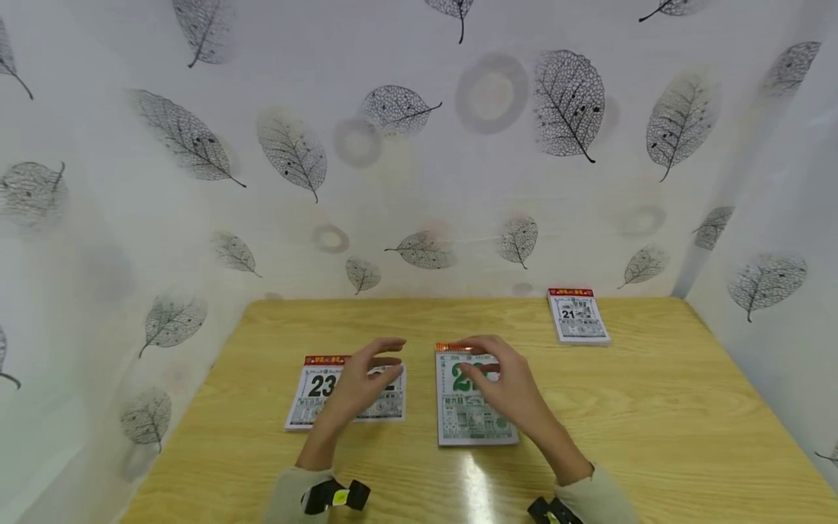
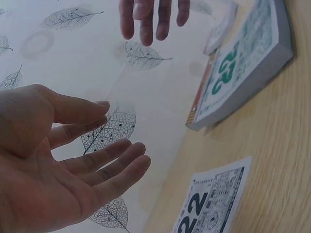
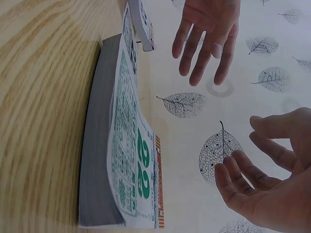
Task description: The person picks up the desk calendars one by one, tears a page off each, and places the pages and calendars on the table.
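Observation:
A thick tear-off calendar (image 1: 476, 426) with a green 22 and an orange striped top band lies on the table. Over its upper part is my right hand (image 1: 513, 378), fingers loosely bent and holding nothing; the right wrist view shows air between the hand (image 3: 272, 184) and the pad. To the left lies a smaller calendar (image 1: 310, 400) with a red band and a black 23. Beside it is a loose sheet (image 1: 393, 407) printed with 22. My left hand (image 1: 360, 382) is raised over these two, partly hiding them, thumb and fingers apart with nothing between them.
Another small red-banded calendar (image 1: 579, 320), showing 21, lies at the back right of the wooden table (image 1: 655, 422). A pale curtain (image 1: 419, 189) with leaf prints rises behind the table and along both sides.

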### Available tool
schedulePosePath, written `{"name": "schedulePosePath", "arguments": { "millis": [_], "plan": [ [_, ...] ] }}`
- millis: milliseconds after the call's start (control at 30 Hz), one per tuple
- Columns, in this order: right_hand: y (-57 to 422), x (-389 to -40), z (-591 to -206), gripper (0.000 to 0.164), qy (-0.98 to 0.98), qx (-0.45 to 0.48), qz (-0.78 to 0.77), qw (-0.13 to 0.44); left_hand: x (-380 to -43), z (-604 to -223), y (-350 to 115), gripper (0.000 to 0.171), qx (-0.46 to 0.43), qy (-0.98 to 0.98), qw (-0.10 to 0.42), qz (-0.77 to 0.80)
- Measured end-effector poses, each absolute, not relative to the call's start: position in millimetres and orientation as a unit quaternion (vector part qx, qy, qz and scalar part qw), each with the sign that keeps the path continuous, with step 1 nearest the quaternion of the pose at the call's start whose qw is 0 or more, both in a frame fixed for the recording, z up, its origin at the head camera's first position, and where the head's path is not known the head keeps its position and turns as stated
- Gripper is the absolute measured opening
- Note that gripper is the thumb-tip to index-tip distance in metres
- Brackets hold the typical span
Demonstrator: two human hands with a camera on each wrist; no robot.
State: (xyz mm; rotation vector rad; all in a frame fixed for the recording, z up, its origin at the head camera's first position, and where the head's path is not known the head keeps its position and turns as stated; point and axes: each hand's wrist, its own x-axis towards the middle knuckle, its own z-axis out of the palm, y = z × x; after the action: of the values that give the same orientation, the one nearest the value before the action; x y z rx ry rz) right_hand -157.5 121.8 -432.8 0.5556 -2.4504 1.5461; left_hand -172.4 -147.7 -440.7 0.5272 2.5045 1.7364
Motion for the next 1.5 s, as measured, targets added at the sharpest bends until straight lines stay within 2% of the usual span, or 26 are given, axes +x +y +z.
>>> {"name": "schedulePosePath", "arguments": {
  "millis": [300, 867, 1100, 1500],
  "plan": [
    [135.9, -161.0, -435.3, 0.039, -0.833, 0.176, 0.509, 0.123, -180.5, -444.9, -133.5, 0.041, 0.216, 0.799, 0.030, 0.561],
    [155.9, -163.6, -447.8, 0.038, -0.846, 0.129, 0.508, 0.102, -184.8, -456.0, -110.4, 0.043, 0.172, 0.797, 0.039, 0.578],
    [161.7, -166.0, -454.6, 0.037, -0.852, 0.118, 0.500, 0.099, -187.8, -464.8, -101.4, 0.042, 0.181, 0.791, 0.041, 0.583],
    [168.5, -170.5, -463.9, 0.038, -0.863, 0.096, 0.491, 0.068, -192.6, -475.9, -96.6, 0.041, 0.146, 0.797, 0.069, 0.582]
  ]
}}
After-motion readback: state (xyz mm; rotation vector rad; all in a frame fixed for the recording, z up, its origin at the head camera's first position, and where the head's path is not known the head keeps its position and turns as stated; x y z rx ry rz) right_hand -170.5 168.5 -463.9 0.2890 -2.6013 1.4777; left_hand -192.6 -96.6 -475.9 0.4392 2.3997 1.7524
